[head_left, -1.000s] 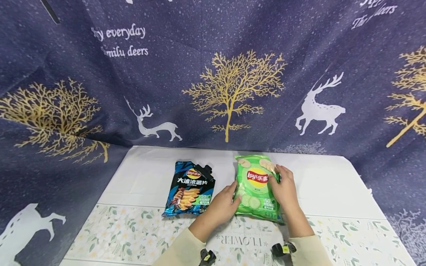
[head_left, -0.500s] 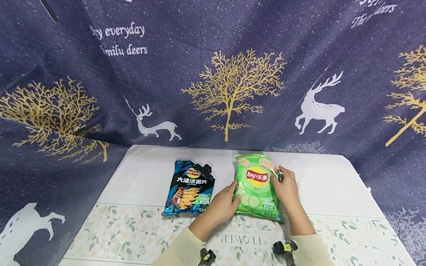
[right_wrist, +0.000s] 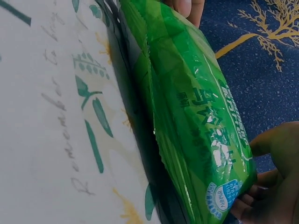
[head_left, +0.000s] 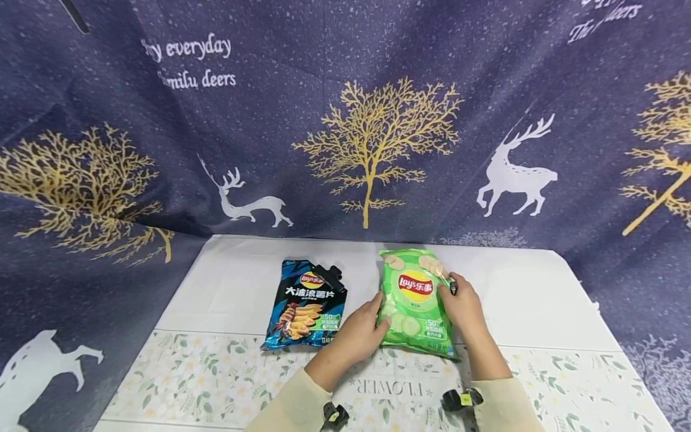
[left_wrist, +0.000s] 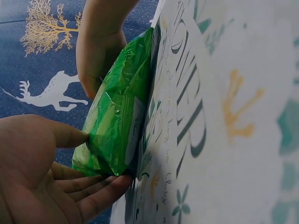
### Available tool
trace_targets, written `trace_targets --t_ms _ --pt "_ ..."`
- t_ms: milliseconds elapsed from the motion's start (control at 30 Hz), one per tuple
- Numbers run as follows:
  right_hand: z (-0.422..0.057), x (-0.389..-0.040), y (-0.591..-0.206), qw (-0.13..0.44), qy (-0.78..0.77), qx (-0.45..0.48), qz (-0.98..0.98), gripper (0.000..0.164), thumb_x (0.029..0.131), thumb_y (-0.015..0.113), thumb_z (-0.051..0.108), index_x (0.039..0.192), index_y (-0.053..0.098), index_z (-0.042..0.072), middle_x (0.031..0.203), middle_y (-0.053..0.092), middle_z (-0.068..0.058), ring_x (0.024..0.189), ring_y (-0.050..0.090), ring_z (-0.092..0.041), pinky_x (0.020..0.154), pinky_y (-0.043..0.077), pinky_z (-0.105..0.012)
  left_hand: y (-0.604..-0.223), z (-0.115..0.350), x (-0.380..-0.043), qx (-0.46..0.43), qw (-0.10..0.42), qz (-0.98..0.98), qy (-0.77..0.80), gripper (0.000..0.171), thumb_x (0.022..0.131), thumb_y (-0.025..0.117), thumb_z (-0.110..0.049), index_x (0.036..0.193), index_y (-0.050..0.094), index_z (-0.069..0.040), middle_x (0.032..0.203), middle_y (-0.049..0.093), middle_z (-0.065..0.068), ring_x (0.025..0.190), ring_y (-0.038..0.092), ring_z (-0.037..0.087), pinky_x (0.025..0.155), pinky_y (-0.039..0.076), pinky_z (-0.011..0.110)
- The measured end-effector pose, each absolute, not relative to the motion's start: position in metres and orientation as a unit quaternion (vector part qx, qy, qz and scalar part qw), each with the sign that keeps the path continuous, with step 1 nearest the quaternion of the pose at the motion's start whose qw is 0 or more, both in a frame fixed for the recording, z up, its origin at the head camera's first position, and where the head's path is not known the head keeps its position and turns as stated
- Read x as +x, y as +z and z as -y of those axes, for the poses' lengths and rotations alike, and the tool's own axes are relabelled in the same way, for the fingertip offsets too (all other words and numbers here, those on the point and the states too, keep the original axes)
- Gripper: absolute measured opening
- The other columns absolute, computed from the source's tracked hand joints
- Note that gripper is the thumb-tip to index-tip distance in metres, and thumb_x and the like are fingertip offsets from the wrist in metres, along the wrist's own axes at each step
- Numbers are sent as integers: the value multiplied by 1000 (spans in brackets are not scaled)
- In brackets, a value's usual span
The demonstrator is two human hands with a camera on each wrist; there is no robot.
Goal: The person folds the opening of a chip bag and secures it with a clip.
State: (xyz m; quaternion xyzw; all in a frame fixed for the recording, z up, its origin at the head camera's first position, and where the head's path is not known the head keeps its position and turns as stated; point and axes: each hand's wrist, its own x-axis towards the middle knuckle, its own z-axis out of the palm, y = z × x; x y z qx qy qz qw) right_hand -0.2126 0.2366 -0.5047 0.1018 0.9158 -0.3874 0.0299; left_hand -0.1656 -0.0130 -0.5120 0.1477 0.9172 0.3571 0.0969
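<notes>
A green bag of potato chips point(head_left: 414, 312) lies face up on the table, with cucumber slices printed on its front. My left hand point(head_left: 358, 330) grips its left edge. In the left wrist view, my left thumb rests on the front of the bag while the fingers reach along its lower side. My right hand point(head_left: 464, 306) holds the upper right edge, thumb on the front; the other fingers are partly hidden. A small black piece point(head_left: 453, 288) shows between right thumb and forefinger; I cannot tell what it is.
A black and blue bag of chips point(head_left: 302, 312) lies left of the green one, with a black clip point(head_left: 330, 278) across its upper right corner. Both bags rest on a white table with a flowered cloth point(head_left: 189, 378). A dark blue curtain point(head_left: 324, 60) hangs behind.
My right fingers have drawn back from the bag's upper right corner, and more of the small black piece shows. The left hand keeps its grip; the bags stay about in place.
</notes>
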Motion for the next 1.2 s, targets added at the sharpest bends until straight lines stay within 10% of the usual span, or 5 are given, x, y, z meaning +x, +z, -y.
trace_targets --t_ms 833,1200 --pt "-232 -211 -503 -29 -397 113 -911 50 104 45 22 150 44 2 109 62 -20 82 55 -24 66 44 -29 -508 16 -167 142 113 -903 390 69 105 50 -36 162 22 -10 159 43 14 143 47 28 116 41 46" --pt "-232 -212 -501 -60 -427 116 -895 47 104 47 17 150 46 5 106 61 -16 81 54 -19 65 45 -27 -507 19 -170 144 108 -897 403 71 104 52 -36 162 21 -9 144 56 11 89 61 5 84 53 33"
